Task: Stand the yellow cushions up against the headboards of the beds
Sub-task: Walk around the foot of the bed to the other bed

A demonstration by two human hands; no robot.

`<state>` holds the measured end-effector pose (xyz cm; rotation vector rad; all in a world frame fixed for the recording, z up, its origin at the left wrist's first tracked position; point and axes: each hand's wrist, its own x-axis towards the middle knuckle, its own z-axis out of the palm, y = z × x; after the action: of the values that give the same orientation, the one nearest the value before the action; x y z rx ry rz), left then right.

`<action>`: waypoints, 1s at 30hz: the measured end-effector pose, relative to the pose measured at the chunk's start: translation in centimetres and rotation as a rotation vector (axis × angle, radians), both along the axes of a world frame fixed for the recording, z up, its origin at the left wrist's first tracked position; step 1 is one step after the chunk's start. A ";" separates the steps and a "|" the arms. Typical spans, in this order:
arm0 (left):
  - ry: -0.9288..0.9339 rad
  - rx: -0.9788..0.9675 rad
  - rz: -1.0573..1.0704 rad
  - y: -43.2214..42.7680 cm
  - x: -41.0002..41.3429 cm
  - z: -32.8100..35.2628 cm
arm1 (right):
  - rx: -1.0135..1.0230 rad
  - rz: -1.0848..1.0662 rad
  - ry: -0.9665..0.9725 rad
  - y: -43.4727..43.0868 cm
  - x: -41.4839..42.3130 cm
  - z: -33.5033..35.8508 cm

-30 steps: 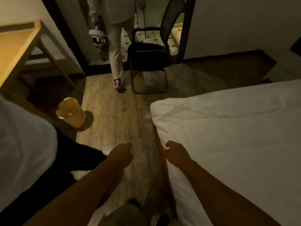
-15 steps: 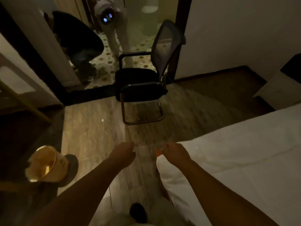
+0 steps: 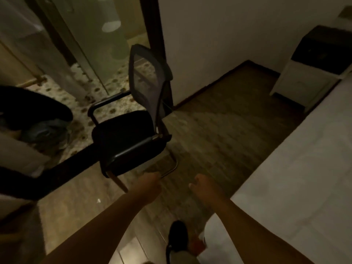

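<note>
While both arms reached forward, the left hand (image 3: 147,187) and right hand (image 3: 204,189) hung loosely curled, holding nothing; black chair (image 3: 131,138) at eleven o'clock, bed (image 3: 297,187) at three.

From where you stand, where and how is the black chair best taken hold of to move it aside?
Probably by the near armrest of the black chair, from this side. It is a horizontal bar facing you, just beyond the left hand. The right hand could reach the top of the upright mesh back. Both hands hold nothing.
</note>
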<state>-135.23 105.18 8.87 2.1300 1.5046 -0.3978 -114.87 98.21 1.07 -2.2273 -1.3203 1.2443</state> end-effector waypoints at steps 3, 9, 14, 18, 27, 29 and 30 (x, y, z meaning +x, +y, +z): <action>0.038 0.046 -0.142 6.1 5.0 0.2 | -0.039 -0.098 -0.018 3.3 3.7 0.3; 0.090 -0.082 -0.463 14.8 19.4 -0.1 | -0.061 -0.342 -0.083 5.7 14.5 0.9; -0.105 -0.233 -0.500 20.7 32.8 -1.2 | -0.091 -0.530 -0.104 9.7 25.1 1.1; -0.099 -0.171 -0.581 27.4 44.5 -2.3 | -0.054 -0.684 -0.097 15.0 34.7 1.4; -0.058 -0.045 -0.896 39.1 66.3 -0.7 | -0.128 -0.848 -0.189 23.3 53.0 3.8; -0.076 -0.051 -0.950 40.2 70.5 0.0 | -0.131 -0.878 -0.213 24.0 56.4 4.0; -0.089 -0.038 -0.974 40.7 72.9 0.2 | -0.126 -0.894 -0.228 24.3 58.3 4.1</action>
<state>-62.33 145.90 9.05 2.6711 0.3051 -0.6247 -56.56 122.48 5.19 -2.6113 -0.1792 0.7495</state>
